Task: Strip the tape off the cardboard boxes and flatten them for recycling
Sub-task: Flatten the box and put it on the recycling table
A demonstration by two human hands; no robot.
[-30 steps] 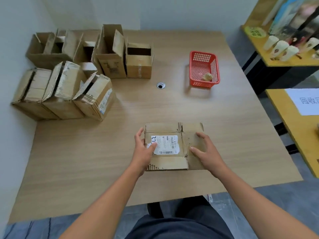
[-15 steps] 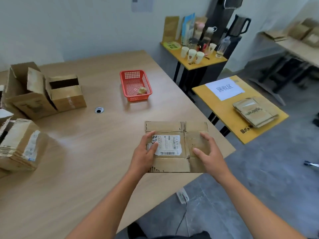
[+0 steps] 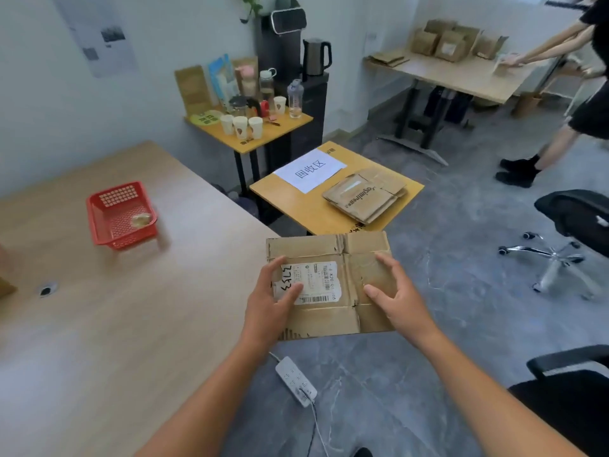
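Observation:
A flattened cardboard box with a white shipping label hangs in the air past the right edge of the wooden table, over the grey floor. My left hand grips its left side, thumb lying on the label. My right hand grips its right side, thumb on top and fingers spread over the cardboard. Ahead, a small yellow table carries a white paper sign and a stack of flattened boxes.
A red basket holding a ball of tape stands on the wooden table. A white power strip lies on the floor below. Office chairs stand at right. Another person works at a far table. A yellow side table holds cups and bottles.
The view has swung right, away from the pile of boxes. Both hands have carried the flattened box off the wooden table and out over the floor, nearer the small yellow table.

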